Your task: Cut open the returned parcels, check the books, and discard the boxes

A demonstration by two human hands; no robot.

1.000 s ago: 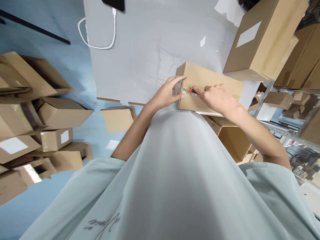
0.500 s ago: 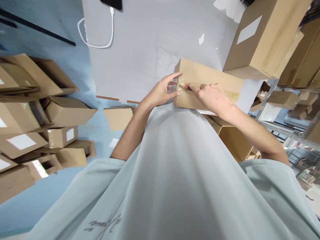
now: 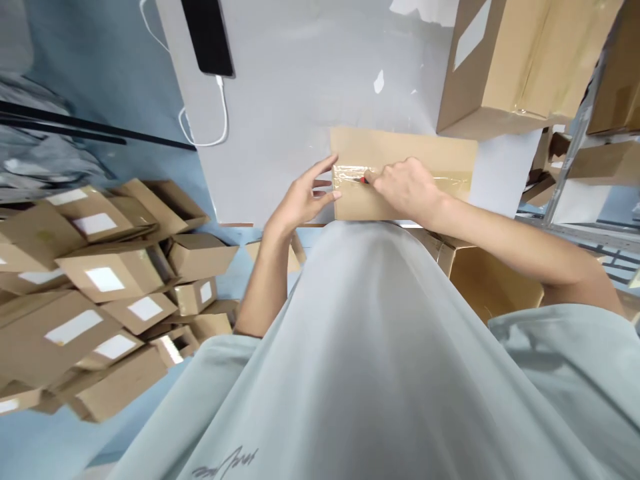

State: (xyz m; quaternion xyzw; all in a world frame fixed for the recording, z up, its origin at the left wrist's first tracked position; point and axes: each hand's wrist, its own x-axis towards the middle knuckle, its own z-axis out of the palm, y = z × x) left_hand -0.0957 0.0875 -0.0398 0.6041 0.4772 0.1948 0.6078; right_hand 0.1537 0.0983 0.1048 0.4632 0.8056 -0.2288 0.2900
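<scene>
A closed cardboard box (image 3: 400,145) lies lengthwise at the near edge of the grey table (image 3: 280,107). Clear packing tape (image 3: 349,173) runs along its top seam and over the left end. My left hand (image 3: 301,200) grips that left end, thumb and fingers spread against it. My right hand (image 3: 407,188) is closed around a small utility knife (image 3: 363,180), whose red part shows by the fingertips. The knife's tip is at the tape near the left end; most of its handle is hidden by my fingers.
A black phone (image 3: 207,37) with a white cable (image 3: 225,120) lies at the table's back left. A large taped box (image 3: 525,60) stands back right. Piled cartons (image 3: 120,293) cover the floor at left. An open carton (image 3: 493,280) sits below the table's front edge at right.
My view has shifted, bringing more of the phone and carton pile into sight. The box looks turned squarer to the table edge. Both hands stay at it, the knife still at the taped seam.
</scene>
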